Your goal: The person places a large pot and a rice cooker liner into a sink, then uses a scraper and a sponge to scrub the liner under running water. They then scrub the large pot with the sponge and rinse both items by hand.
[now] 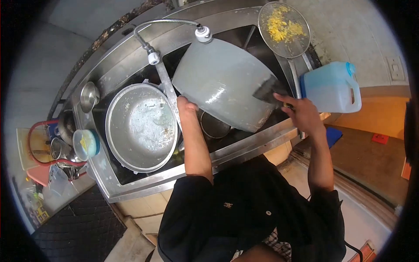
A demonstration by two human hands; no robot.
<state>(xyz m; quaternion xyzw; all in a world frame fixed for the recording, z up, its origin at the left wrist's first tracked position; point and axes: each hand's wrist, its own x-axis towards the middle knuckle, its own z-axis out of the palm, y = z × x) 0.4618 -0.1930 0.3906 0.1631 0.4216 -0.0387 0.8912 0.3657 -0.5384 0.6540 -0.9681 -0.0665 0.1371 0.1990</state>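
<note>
The big pot (227,83) lies tipped on its side over the sink (244,146), between the two hands. The left hand (187,107) is closed on the pot's near edge. The right hand (301,114) grips a dark scouring pad (266,91) pressed to the pot's outer wall. That wall looks wet and mostly clean, so the scrubbing seems well along (the inside cannot be seen). Left of the left hand, a second pot (142,126) shows flecks of residue and looks unwashed. Beyond the right hand, a round strainer (283,28) holds yellow scraps, and a blue jug (331,87) stands just beside that hand.
</note>
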